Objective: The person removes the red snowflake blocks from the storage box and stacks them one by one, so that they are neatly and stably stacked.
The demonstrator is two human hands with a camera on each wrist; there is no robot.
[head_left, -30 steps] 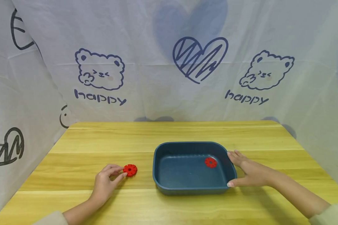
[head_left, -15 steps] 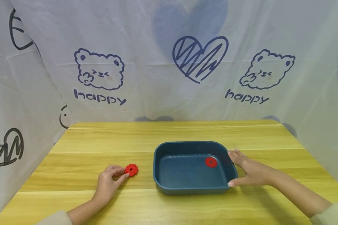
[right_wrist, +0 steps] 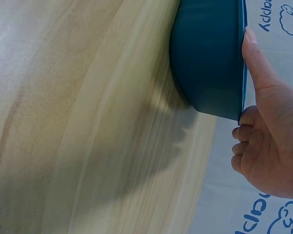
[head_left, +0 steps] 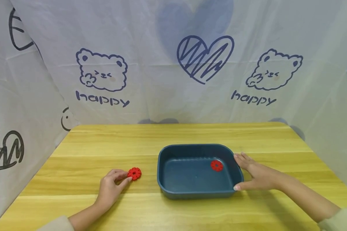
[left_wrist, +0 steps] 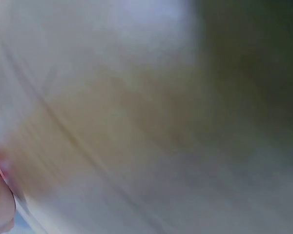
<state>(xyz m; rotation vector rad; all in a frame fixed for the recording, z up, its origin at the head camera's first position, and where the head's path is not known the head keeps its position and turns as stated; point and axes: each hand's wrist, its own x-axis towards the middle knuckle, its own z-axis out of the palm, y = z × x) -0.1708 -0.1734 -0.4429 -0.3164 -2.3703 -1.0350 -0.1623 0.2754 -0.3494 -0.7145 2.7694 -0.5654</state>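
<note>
My left hand [head_left: 110,188] pinches a red notched toy disc [head_left: 134,173] between thumb and fingers, left of a dark blue tub [head_left: 196,195]. Whether that disc touches the tabletop, I cannot tell. A second disc of the same red kind [head_left: 217,165] lies inside the tub, near its right end. At the tub's right end rests my right hand [head_left: 258,176], thumb and fingers spread along the rim. The right wrist view shows its thumb against the tub wall [right_wrist: 210,58]. The left wrist view is blurred, with only a fingertip [left_wrist: 0,202] and a red sliver at its left edge.
A wooden table [head_left: 173,134] spans the space under both hands. Behind it hangs a pale cloth [head_left: 150,83] printed with bears, a heart and the word "happy". More cloth hangs at both sides.
My left hand has shifted slightly to the right with the disc still pinched. The right hand and the tub stay in place.
</note>
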